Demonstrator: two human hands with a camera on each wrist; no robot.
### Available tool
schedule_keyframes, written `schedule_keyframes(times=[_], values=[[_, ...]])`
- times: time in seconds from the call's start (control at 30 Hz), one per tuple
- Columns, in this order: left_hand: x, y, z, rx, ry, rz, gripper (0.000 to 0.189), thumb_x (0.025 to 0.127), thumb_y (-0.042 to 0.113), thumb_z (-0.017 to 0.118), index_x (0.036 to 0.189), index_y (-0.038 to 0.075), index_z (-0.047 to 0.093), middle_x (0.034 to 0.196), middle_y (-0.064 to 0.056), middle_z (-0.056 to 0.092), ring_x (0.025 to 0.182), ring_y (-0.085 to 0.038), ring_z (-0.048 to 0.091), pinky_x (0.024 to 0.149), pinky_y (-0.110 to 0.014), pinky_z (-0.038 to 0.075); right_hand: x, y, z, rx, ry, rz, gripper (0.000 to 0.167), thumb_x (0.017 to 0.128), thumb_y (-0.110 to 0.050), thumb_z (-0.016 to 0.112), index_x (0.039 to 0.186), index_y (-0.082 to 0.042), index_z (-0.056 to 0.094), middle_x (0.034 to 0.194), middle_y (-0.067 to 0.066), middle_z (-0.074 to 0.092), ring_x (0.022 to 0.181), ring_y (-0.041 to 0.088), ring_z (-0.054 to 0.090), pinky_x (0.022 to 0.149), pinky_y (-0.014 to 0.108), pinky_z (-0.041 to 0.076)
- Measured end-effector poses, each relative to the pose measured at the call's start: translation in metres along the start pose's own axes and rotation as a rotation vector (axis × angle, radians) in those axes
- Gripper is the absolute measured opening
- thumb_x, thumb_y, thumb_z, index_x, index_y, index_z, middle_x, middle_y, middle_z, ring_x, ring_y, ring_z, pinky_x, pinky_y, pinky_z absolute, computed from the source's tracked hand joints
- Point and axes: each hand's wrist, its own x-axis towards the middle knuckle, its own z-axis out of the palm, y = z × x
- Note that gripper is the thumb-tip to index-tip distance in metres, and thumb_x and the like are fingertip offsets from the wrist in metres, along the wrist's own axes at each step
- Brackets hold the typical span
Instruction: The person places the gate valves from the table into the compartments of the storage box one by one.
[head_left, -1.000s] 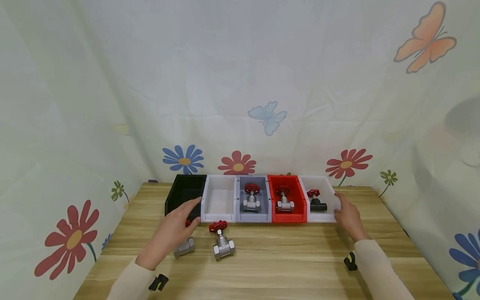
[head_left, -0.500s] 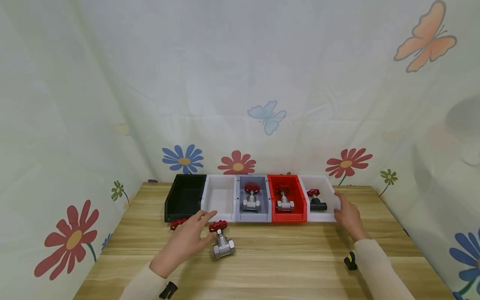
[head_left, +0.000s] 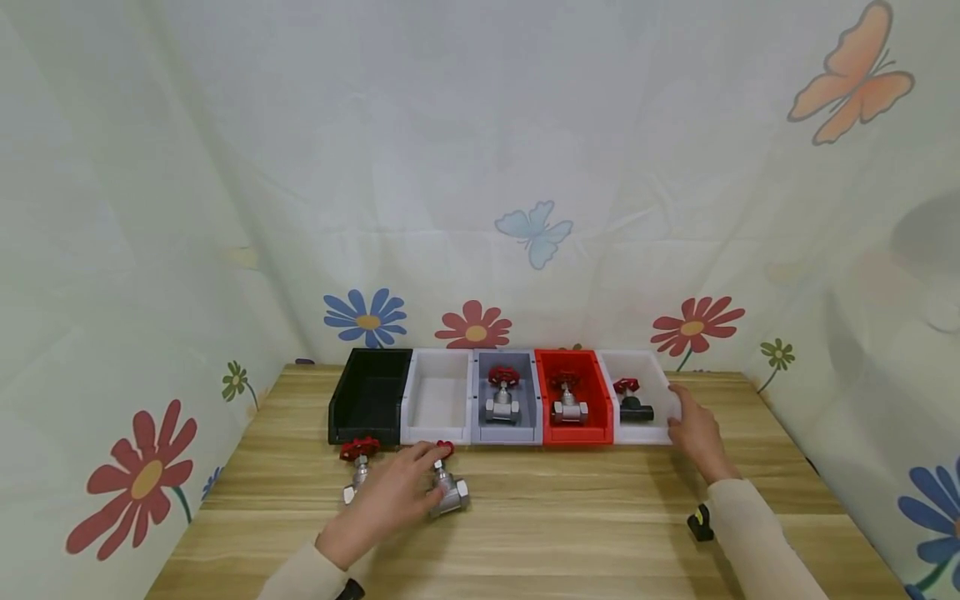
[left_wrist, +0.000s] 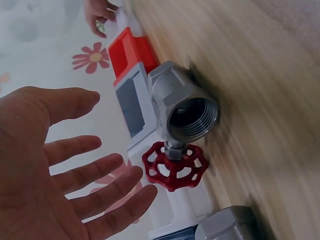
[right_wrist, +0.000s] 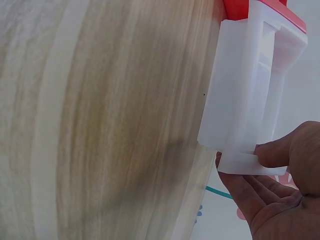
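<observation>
My left hand (head_left: pixel 393 500) hovers over a metal gate valve (head_left: pixel 452 495) with a red handwheel, lying on the table before the bins. In the left wrist view the fingers are spread and extended, apart from the valve's threaded body (left_wrist: pixel 175 95) and its red handwheel (left_wrist: pixel 175 170). Another gate valve (head_left: pixel 360 454) lies to the left, partly hidden by that hand. At the row's right end my right hand (head_left: pixel 697 429) holds the side wall of a white bin (right_wrist: pixel 230 95), thumb inside and fingers outside. That bin contains a valve with a black body (head_left: pixel 636 408).
A black bin (head_left: pixel 339 417) and another white bin (head_left: pixel 438 435) stand at the row's left. A grey bin (head_left: pixel 506 435) and a red bin (head_left: pixel 577 436) each hold a metal gate valve. Behind the wooden table (head_left: pixel 570 533) hangs a flower-patterned cloth (head_left: pixel 637 167).
My left hand has moved right and slightly towards me, from over the left valve to the one beside it, uncovering the left valve's handwheel. My right hand stays on the white bin.
</observation>
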Motion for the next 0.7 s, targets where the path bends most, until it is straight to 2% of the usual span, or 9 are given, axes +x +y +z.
schedule_keyframes(times=[0.13,0.27,0.4,0.57,0.7], values=[[-0.003,0.002,0.006,0.020,0.003,0.024,0.053,0.084,0.033,0.074,0.132,0.014,0.061,0.122,-0.004,0.063,0.102,-0.023,0.066,0.078,-0.044,0.055,0.000,0.001,0.000,-0.004,0.003,-0.007,0.059,0.086,0.001,0.056,0.142,0.001,0.036,0.119,0.042,0.056,0.100,0.055,0.059,0.080,0.062,0.047],[-0.004,0.003,0.009,0.007,-0.015,0.020,0.051,0.084,0.035,0.074,0.130,0.014,0.063,0.111,-0.001,0.061,0.091,-0.015,0.063,0.069,-0.038,0.052,0.000,0.001,0.001,-0.003,0.002,-0.005,0.059,0.087,0.001,0.056,0.143,0.001,0.036,0.121,0.042,0.056,0.101,0.054,0.059,0.081,0.062,0.047],[-0.006,0.003,0.013,0.009,-0.043,0.008,0.052,0.085,0.037,0.072,0.131,0.015,0.062,0.110,-0.003,0.063,0.090,-0.017,0.062,0.070,-0.039,0.051,0.000,0.000,0.001,0.003,0.006,-0.006,0.058,0.088,0.001,0.056,0.143,0.001,0.036,0.122,0.041,0.056,0.102,0.054,0.059,0.081,0.062,0.048],[-0.007,0.000,0.019,0.013,-0.035,0.021,0.050,0.085,0.036,0.073,0.129,0.014,0.064,0.102,-0.001,0.062,0.081,-0.013,0.057,0.062,-0.033,0.046,-0.001,0.001,0.002,0.006,0.015,-0.024,0.058,0.087,0.001,0.056,0.142,0.001,0.038,0.120,0.041,0.057,0.100,0.055,0.060,0.078,0.062,0.048],[-0.006,-0.001,0.023,0.010,-0.029,0.037,0.045,0.084,0.034,0.073,0.123,0.014,0.065,0.108,-0.002,0.062,0.087,-0.016,0.062,0.064,-0.035,0.049,-0.001,0.000,0.002,0.005,0.005,-0.014,0.058,0.088,0.001,0.055,0.143,0.000,0.037,0.122,0.040,0.057,0.103,0.054,0.059,0.081,0.062,0.048]])
